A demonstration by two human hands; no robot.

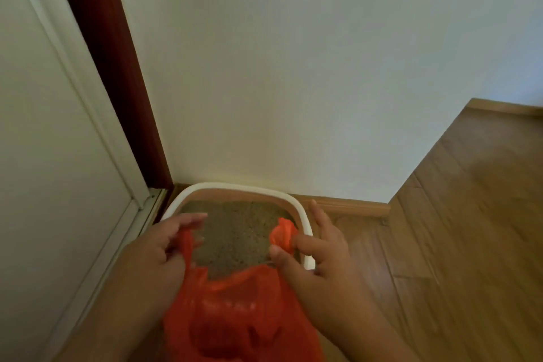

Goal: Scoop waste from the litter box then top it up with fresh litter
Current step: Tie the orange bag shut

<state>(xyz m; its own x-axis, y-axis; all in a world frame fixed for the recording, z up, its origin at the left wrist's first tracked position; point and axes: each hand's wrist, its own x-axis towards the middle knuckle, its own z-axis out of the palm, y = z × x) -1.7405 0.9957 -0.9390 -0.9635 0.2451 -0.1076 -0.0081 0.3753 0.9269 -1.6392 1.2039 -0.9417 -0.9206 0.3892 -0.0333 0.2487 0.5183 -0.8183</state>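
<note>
A litter box with a white rim (235, 187) sits on the floor in the corner, filled with brownish-grey litter (238, 229). Over its near end hangs an orange plastic bag (235, 311), held apart by its two handles. My left hand (164, 244) grips the left handle. My right hand (317, 250) pinches the right handle between thumb and forefinger, its other fingers spread over the box's right rim. The bag holds something dark at its bottom. No scoop is in view.
A white wall (293, 67) stands behind the box. A white door with a dark red frame (117, 82) runs along the left. Wooden floor (455, 229) with a wooden skirting board stretches to the right.
</note>
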